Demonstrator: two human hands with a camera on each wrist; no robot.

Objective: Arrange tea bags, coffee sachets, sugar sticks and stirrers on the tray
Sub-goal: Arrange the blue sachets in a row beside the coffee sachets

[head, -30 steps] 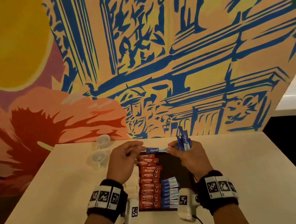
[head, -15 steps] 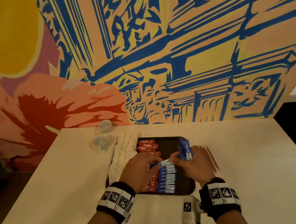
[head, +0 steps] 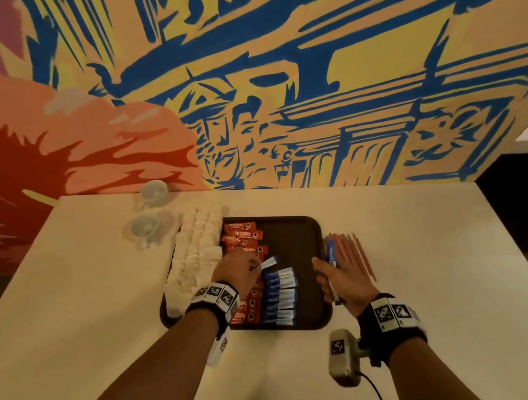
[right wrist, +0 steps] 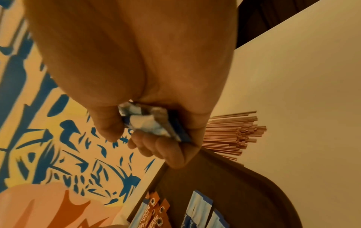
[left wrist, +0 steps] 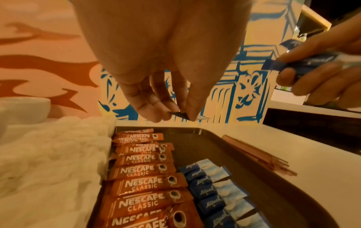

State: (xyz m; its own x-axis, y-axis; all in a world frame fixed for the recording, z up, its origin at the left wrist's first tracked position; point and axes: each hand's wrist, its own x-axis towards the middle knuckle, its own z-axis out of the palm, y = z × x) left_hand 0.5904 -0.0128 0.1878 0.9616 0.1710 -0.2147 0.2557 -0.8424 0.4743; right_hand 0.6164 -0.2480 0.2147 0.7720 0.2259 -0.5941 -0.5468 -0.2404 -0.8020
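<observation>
Pinching one blue sugar stick [head: 269, 262] in your left hand [head: 239, 269] above the tray [head: 296, 229], right hand [head: 342, 278] clutching the spare bundle [head: 331, 253] — drop it crooked and the laid row [head: 280, 298] skews.

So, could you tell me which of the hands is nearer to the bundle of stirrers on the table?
Right. The right hand sits at the tray's right edge, right beside the stirrers; the left hand is across the tray, over the coffee sachets.
</observation>
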